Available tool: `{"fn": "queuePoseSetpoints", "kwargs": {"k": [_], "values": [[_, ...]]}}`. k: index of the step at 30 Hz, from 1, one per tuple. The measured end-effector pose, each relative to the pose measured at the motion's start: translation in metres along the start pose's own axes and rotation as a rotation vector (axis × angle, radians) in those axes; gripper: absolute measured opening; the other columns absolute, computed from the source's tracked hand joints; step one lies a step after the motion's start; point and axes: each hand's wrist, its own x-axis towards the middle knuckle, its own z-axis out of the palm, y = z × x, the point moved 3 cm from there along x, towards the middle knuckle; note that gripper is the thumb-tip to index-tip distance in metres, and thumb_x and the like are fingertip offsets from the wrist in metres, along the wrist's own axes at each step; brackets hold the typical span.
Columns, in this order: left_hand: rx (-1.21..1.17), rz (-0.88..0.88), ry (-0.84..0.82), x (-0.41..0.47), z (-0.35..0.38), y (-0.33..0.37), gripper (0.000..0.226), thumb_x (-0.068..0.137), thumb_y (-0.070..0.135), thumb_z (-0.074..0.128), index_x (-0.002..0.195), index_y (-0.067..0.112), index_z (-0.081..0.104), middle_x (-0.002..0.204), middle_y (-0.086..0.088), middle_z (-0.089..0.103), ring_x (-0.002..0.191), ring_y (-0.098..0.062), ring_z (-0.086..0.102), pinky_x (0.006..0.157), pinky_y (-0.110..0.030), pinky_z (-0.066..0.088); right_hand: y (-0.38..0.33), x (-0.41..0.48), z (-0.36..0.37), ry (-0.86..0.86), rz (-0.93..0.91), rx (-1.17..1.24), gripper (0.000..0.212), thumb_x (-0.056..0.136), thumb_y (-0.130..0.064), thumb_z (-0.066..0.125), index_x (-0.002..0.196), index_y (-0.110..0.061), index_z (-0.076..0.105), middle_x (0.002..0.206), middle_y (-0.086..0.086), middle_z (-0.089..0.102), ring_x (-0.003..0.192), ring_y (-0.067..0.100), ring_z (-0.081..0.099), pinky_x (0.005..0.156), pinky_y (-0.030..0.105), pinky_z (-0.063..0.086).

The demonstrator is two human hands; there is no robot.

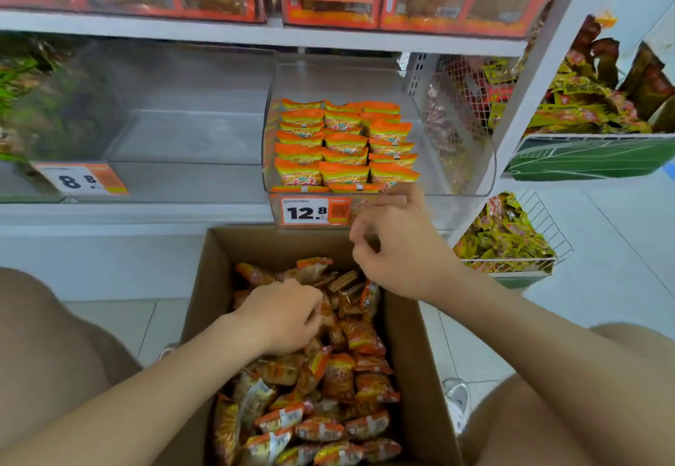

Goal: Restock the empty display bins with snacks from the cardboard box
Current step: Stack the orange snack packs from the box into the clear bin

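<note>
Left hand (281, 316) is down inside the cardboard box (204, 283), with its fingers (310, 319) curled over into the heap of snack packets (328, 392). The tips are buried among the wrappers, so I honestly can't tell if they've got hold of one. Right hand (398, 253) hangs over the far right corner of the box, just below the bin front. Its fingers (359, 243) are curled in narrow toward the palm like a loose fist, thumb poking up by the bin's lip. That hand is smeared with blur, so the finger detail is mushy.

The packets in the box are small orange-and-yellow pillow wrappers, some with a white barcode patch, lying any which way. A few brownish ones sit toward the far end. The print is too soft to read, and the near end of the heap is cut off by the bottom edge.

Straight beyond the box is the clear plastic display bin (471, 173) on the shelf (146, 211). The stocked packets (343, 144) in it stand upright in three neat rows, orange tops showing. The 12.8 price tag (310, 211) is on its front, and the right end of that strip blurs out behind the right hand.

To the left on the same shelf is a second clear bin (190, 137) with an 8.8 tag (84, 180), and past it just blurry green stuff. On the right, a wire basket (548, 232) of yellow packets hangs off the shelf end. Bare knees frame both sides, cropped, and a white shoe (456, 403) peeks out near the box's right wall.
</note>
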Motion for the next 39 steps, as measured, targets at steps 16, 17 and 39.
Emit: {"fn": "queuePoseSetpoints", "kwargs": {"k": [16, 17, 39], "values": [[-0.024, 0.082, -0.293, 0.021, 0.147, -0.03, 0.075, 0.101, -0.004, 0.049, 0.165, 0.03, 0.028, 0.16, -0.007, 0.043, 0.14, -0.031, 0.049, 0.11, -0.04, 0.048, 0.033, -0.093, 0.182, -0.987, 0.138, -0.189, 0.018, 0.096, -0.011, 0.062, 0.113, -0.011, 0.067, 0.102, 0.009, 0.065, 0.085, 0.027, 0.065, 0.072, 0.039, 0.061], [0.023, 0.113, -0.274, 0.022, 0.147, -0.029, 0.075, 0.1, -0.006, 0.05, 0.164, 0.029, 0.03, 0.158, -0.008, 0.046, 0.138, -0.032, 0.051, 0.108, -0.042, 0.049, 0.034, -0.098, 0.188, -1.015, 0.138, -0.211, 0.02, 0.098, -0.011, 0.062, 0.117, -0.01, 0.066, 0.106, 0.01, 0.064, 0.088, 0.027, 0.065, 0.073, 0.037, 0.059], [-0.74, -0.187, 0.132, 0.018, 0.069, -0.037, 0.058, 0.064, 0.07, 0.089, 0.101, 0.031, 0.067, 0.098, 0.011, 0.069, 0.091, -0.01, 0.065, 0.076, -0.033, 0.053, 0.006, -0.053, 0.077, -0.467, 0.241, 0.344, 0.017, 0.108, -0.032, 0.048, 0.12, -0.027, 0.038, 0.103, -0.008, 0.052, 0.099, 0.016, 0.05, 0.075, 0.029, 0.039]]}}
